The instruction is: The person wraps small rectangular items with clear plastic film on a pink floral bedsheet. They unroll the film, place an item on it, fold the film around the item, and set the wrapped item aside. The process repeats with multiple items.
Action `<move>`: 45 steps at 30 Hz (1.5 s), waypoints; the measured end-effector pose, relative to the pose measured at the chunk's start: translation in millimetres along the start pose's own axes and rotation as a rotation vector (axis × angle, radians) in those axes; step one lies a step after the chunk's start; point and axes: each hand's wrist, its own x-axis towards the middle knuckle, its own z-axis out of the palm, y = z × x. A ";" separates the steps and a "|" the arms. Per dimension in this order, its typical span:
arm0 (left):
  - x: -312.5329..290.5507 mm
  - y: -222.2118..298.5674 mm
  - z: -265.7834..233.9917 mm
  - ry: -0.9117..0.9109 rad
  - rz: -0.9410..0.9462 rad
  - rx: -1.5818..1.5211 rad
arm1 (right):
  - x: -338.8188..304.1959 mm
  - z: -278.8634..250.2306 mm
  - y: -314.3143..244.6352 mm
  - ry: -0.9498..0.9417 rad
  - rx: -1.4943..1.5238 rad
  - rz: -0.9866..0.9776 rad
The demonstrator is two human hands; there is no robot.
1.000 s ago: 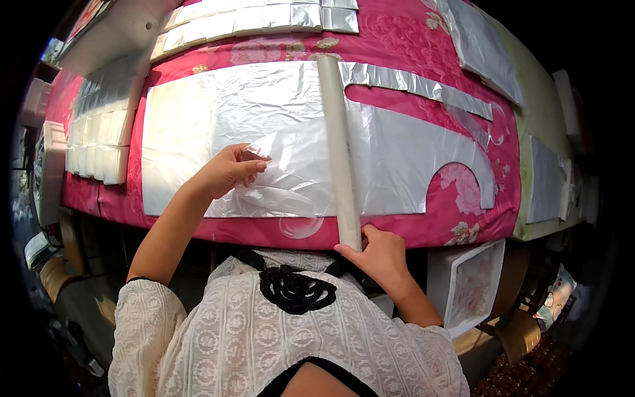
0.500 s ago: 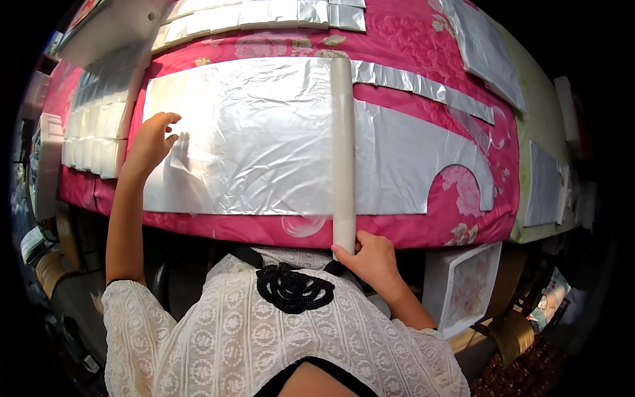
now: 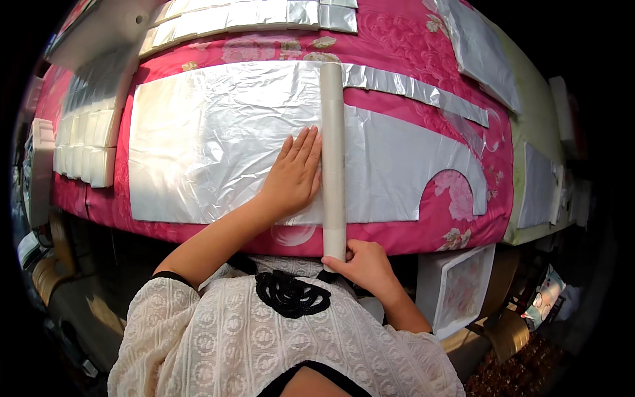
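Note:
A shiny silver plastic sheet (image 3: 211, 139) lies flat across the pink flowered cloth, wrinkled in its middle. On it rests a long whitish roller tube (image 3: 333, 152), pointing away from me. My left hand (image 3: 294, 169) lies flat on the sheet just left of the tube, fingers stretched out and pointing away. The near end of the tube is in my right hand (image 3: 364, 264), pinched between thumb and fingers at the table's front edge. Right of the tube, a silver piece (image 3: 390, 159) with a curved cut-out extends over the cloth.
A narrow silver strip (image 3: 417, 92) runs along the far right. Stacked silver and white packets (image 3: 231, 18) line the back, with more packets (image 3: 86, 142) at the left. Another folded silver sheet (image 3: 479, 53) lies far right. A white foam box (image 3: 456, 291) stands below the front edge.
My left hand has moved right from the sheet's left end and now lies flat beside the tube. My right hand keeps its hold on the tube's near end.

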 end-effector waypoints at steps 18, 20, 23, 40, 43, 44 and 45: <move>1.2 4.4 -0.8 -0.066 0.009 0.123 | 244.1 -118.8 -40.7 0.111 1.652 -0.263; 0.0 3.9 -1.6 -0.060 -0.005 0.107 | 247.8 -144.6 -24.7 0.180 1.860 -0.339; 0.8 4.1 -2.0 -0.065 -0.007 0.083 | 246.0 -213.7 22.0 0.371 1.970 -0.429; -0.1 3.8 -3.1 -0.045 -0.002 0.078 | 145.4 -173.5 -85.3 0.416 1.029 -0.920; -0.4 0.9 5.5 0.068 0.055 0.002 | 153.5 -54.7 -138.6 0.221 0.357 -0.956; -3.7 -4.4 13.4 0.176 0.096 -0.064 | 164.9 -11.5 -152.2 0.159 0.268 -1.061; -1.7 0.9 7.2 0.070 0.071 0.077 | 170.4 26.0 -160.9 0.084 0.115 -1.053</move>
